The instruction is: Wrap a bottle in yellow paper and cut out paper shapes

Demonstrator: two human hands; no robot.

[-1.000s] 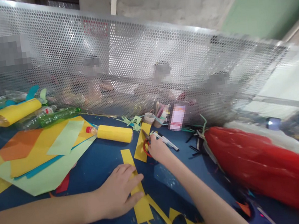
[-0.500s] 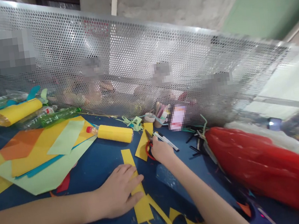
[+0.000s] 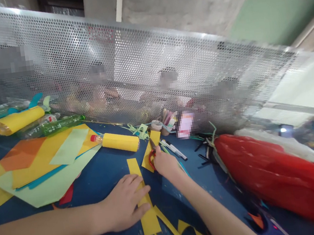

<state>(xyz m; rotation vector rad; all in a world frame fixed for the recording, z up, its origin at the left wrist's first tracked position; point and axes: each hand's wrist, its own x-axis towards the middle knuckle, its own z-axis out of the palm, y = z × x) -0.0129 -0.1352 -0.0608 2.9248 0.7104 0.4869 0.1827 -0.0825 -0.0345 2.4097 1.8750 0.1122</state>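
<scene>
My left hand (image 3: 126,205) lies flat with fingers stretched out on a long yellow paper strip (image 3: 143,199) on the blue table (image 3: 108,169). Farther out, my right hand (image 3: 165,165) is closed round the red handles of a pair of scissors (image 3: 151,155), whose blades point away over a second yellow paper piece (image 3: 150,149). A yellow-wrapped bottle with a red cap (image 3: 117,141) lies just left of the scissors. White markers (image 3: 174,148) lie just right of my right hand.
Sheets of orange, yellow and green paper (image 3: 45,161) are stacked at the left, with plastic bottles (image 3: 51,124) behind them. A large red plastic bag (image 3: 279,178) fills the right side. A perforated metal screen (image 3: 151,68) walls the table's far edge. Yellow offcuts (image 3: 185,230) lie near me.
My right hand has shifted slightly left and nearer with the scissors. The left hand stays pressed on the strip.
</scene>
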